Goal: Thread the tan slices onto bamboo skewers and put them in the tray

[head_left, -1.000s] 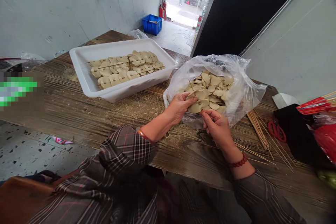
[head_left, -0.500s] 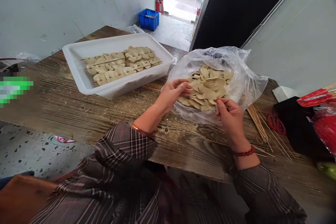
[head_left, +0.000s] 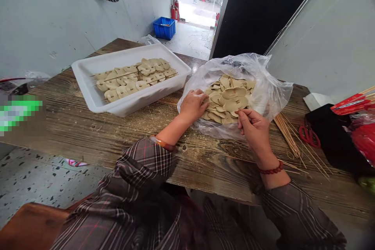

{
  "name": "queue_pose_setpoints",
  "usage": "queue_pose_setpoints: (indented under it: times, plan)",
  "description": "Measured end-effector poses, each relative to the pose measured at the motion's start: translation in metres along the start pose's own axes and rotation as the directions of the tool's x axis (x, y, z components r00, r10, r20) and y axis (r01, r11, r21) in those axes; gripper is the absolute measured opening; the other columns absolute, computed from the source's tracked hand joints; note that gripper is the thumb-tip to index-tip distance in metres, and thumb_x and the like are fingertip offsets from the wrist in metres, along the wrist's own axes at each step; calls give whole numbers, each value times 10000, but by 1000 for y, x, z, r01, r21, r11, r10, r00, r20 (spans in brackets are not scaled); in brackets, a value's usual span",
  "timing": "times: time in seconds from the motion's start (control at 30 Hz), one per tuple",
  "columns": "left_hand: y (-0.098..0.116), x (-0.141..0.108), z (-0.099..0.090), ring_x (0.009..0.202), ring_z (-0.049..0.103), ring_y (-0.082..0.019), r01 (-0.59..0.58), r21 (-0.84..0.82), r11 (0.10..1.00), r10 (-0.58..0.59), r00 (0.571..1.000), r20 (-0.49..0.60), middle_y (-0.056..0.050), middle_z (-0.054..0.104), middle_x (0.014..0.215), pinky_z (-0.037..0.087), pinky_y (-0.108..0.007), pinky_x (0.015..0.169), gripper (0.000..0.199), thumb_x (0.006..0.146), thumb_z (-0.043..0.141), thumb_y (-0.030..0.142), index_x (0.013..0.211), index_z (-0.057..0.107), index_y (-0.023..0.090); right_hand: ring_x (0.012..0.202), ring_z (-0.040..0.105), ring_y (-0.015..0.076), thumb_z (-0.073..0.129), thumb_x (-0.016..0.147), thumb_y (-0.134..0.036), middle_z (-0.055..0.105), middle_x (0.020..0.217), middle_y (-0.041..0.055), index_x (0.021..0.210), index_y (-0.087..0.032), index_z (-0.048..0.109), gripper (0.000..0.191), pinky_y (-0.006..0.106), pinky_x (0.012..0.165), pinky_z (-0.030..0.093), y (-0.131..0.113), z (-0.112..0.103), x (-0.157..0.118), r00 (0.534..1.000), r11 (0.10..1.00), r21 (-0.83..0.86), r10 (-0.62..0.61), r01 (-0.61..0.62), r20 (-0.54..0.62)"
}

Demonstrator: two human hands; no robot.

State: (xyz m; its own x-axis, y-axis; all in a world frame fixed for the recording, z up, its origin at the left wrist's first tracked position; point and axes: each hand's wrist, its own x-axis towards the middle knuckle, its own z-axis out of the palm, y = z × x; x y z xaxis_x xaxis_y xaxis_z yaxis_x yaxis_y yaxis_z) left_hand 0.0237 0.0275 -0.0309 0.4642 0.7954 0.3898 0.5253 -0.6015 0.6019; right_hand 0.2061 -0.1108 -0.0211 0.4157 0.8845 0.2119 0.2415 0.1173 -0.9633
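Observation:
A loose pile of flat beige slices, some with slits, lies in an open clear plastic bag. At the pile's left edge, my left hand is palm down, its bent fingers touching the slices; no slice shows held in it. My right hand is closed in a pinch at the pile's front right. A tiny brownish tip shows at its fingertips, too small to name. To the left, a white plastic tray holds slices threaded in rows on thin skewers.
Loose bamboo skewers lie right of the bag, beside red-handled scissors and a black box. Red-wrapped sticks lean at the far right. Beyond the wooden table, a blue crate stands on the floor near a doorway.
My left hand has turned palm down and lowered onto the slices at the pile's left edge. My right hand keeps its pinch in nearly the same place. The view has tilted slightly.

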Motion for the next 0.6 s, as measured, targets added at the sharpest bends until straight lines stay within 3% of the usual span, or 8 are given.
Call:
queue_pose_setpoints:
  times: [0.13, 0.4, 0.6]
  plan:
    - [9, 8, 6, 1011, 531, -254, -18, 32, 999, 18, 1000, 0, -108, 669, 1080, 405, -410, 958, 212, 833, 625, 243, 1000, 736, 175, 412, 416, 70, 662, 849, -433, 530, 537, -52, 916, -164, 692, 279, 192, 367, 317, 0, -3, 2, 1000, 1000, 18, -7, 8, -22]
    - [40, 24, 22, 1094, 491, -302, -139, 342, 930, 128, 990, 56, -128, 643, 1142, 407, -428, 877, 243, 881, 588, 339, 983, 719, 161, 404, 402, 73, 676, 835, -436, 529, 515, -54, 886, -170, 690, 271, 194, 359, 306, 0, -7, 7, 994, 998, 45, -48, 53, -97]
    - [43, 23, 31, 1082, 487, -312, -275, 468, 840, 257, 961, 103, -160, 625, 1109, 383, -429, 846, 211, 893, 533, 222, 920, 713, 116, 409, 413, 78, 659, 848, -438, 535, 522, -50, 903, -174, 691, 272, 196, 366, 310, 0, -6, 6, 996, 998, 39, -54, 57, -66]
